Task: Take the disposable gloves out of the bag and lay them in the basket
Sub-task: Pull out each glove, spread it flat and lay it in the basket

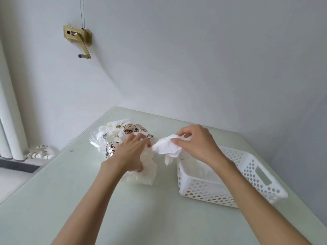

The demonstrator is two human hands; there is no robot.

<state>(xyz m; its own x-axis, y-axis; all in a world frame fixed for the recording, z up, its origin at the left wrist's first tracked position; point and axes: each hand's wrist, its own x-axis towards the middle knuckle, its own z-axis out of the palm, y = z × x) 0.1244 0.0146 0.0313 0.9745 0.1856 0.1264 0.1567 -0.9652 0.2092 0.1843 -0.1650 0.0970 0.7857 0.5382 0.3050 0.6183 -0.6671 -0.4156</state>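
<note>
A big pale green bench (88, 200) holds everything. On the right sits a white basket (251, 170) full of holes, with some thin see-through gloves already inside, so the job looks partly done. To its left lies the bear-print bag (122, 137), still stuffed, so lots are left. The right hand (196, 144) pinches a crumpled white bunch of gloves (168, 147) in its grip, just above the basket's far corner. The left hand (132, 152) presses flat on the bag.

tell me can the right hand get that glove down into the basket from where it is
Probably yes: the right hand pinches the glove just above the basket near its open top, nothing between.
</note>
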